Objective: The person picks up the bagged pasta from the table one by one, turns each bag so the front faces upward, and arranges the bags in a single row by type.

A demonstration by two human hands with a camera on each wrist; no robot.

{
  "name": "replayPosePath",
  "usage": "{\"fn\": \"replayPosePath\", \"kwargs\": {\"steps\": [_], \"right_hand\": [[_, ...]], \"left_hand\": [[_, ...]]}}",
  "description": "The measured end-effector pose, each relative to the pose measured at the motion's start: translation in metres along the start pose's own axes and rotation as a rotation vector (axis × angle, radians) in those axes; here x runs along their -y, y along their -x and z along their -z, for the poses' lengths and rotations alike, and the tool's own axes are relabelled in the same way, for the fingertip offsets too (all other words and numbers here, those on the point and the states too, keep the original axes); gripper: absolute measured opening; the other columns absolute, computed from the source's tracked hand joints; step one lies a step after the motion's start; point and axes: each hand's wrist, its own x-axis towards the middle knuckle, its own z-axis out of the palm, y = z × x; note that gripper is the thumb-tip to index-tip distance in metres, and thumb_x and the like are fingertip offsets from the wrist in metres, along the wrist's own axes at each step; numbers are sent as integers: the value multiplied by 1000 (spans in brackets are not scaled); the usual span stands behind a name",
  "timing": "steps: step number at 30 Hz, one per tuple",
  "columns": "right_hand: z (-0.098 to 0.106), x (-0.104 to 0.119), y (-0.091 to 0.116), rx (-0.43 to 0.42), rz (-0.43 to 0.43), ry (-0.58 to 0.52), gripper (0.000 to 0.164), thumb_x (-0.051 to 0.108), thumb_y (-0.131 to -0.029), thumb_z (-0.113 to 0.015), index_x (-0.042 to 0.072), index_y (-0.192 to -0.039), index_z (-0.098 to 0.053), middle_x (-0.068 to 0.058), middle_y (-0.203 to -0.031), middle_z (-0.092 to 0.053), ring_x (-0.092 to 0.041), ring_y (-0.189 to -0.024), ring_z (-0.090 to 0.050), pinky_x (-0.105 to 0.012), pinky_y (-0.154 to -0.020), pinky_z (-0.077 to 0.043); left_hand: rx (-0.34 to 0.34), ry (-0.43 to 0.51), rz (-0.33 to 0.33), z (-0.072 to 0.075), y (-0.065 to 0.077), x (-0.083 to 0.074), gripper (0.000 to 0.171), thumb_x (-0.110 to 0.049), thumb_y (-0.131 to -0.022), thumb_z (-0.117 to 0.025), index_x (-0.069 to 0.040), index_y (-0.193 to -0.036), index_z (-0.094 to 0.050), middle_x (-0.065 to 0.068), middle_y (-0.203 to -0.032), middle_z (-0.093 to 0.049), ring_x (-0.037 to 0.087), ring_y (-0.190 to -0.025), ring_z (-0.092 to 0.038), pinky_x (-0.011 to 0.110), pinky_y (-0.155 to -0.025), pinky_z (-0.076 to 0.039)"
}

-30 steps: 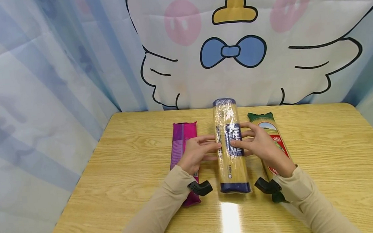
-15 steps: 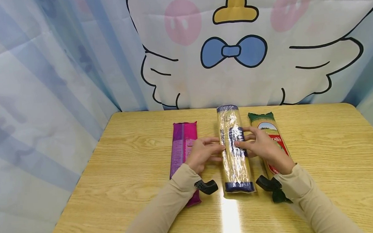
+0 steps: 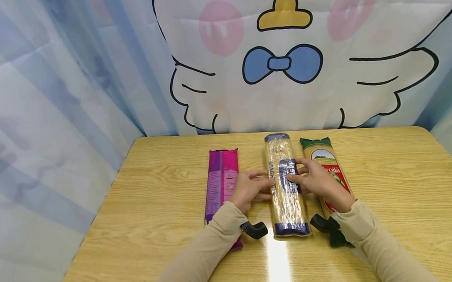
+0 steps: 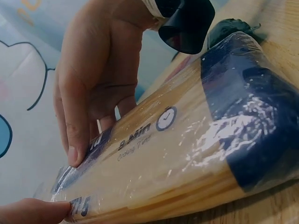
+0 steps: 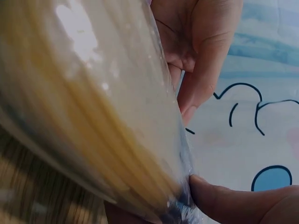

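Observation:
A clear-wrapped pack of spaghetti [image 3: 289, 212] with dark blue ends lies lengthwise at the middle of the table. My left hand [image 3: 248, 188] holds its left side, the thumb at the edge and the other fingers reaching down beside it. From the right, my right hand [image 3: 318, 182] grips the same pack, its thumb on the dark label. In the left wrist view, the print on the spaghetti pack [image 4: 177, 154] reads "8 Min" beside a clock mark. The right wrist view shows the wrapper's shiny side up close, with both thumbs at it.
Left of the hands lies a purple and pink packet [image 3: 218, 184], partly under the left sleeve. A green-ended pasta pack [image 3: 321, 146] with a red label lies to the right, partly behind the right hand. A printed curtain [image 3: 281, 98] hangs behind the wooden table [image 3: 158, 184].
The spaghetti pack has shifted slightly right and lower in the head view, its far end coming down. Both hands have kept hold, the left one moving right with it. The two other packs have stayed put.

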Motion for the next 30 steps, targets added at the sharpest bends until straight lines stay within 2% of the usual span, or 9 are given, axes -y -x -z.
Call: {"fn": "replayPosePath", "kwargs": {"steps": [8,9,13,16,22,26,30], "right_hand": [[-1,-9,2,-1,-15,58,70,18,-102,-56,-10,-153,-16,-43,-139,-41,-38,-105,-64,-39,-74,-60],[-1,-9,2,-1,-13,62,70,18,-102,-56,-10,-153,-17,-42,-139,-41,-37,-103,-64,-38,-72,-60],[-2,-10,-1,-2,-14,50,67,16,-102,-55,-9,-153,-18,-40,-135,-46,-23,-76,-62,-34,-62,-55],[-3,-10,-3,-4,-14,52,65,15,-102,-54,-9,-152,-20,-39,-133,-49,-19,-69,-60,-34,-60,-54],[-2,-12,-5,-4,-1,80,67,17,-101,-58,-11,-150,-23,-38,-127,-53,-27,-90,-66,-36,-68,-59],[0,-11,-4,-1,14,131,70,22,-100,-61,-12,-150,-25,-37,-125,-55,-35,-99,-66,-41,-75,-60],[3,-8,-1,-42,52,206,64,24,-101,-59,-11,-147,-33,-36,-129,-54,-40,-105,-65,-43,-77,-61]], "left_hand": [[-13,-6,7,-8,0,6,38,6,-85,-72,4,-122,-66,22,-103,-72,28,-86,-73,42,-68,-64],[-15,-7,10,-7,0,6,38,5,-85,-72,4,-122,-66,22,-103,-72,28,-85,-74,42,-68,-64],[-17,-13,16,-7,0,6,38,3,-86,-72,2,-124,-66,20,-100,-73,25,-79,-74,41,-68,-64],[-16,-12,21,-6,-1,6,39,3,-86,-71,2,-124,-65,20,-99,-74,23,-76,-74,40,-67,-64],[-21,-37,15,-5,-3,7,40,3,-86,-71,3,-125,-64,21,-100,-73,27,-79,-74,39,-67,-64],[-41,-63,-21,-4,-2,7,36,5,-86,-71,4,-122,-66,21,-102,-73,26,-79,-74,36,-68,-64],[-74,-101,-78,-3,0,4,32,5,-84,-72,4,-117,-69,18,-103,-73,27,-80,-73,36,-69,-64]]}}
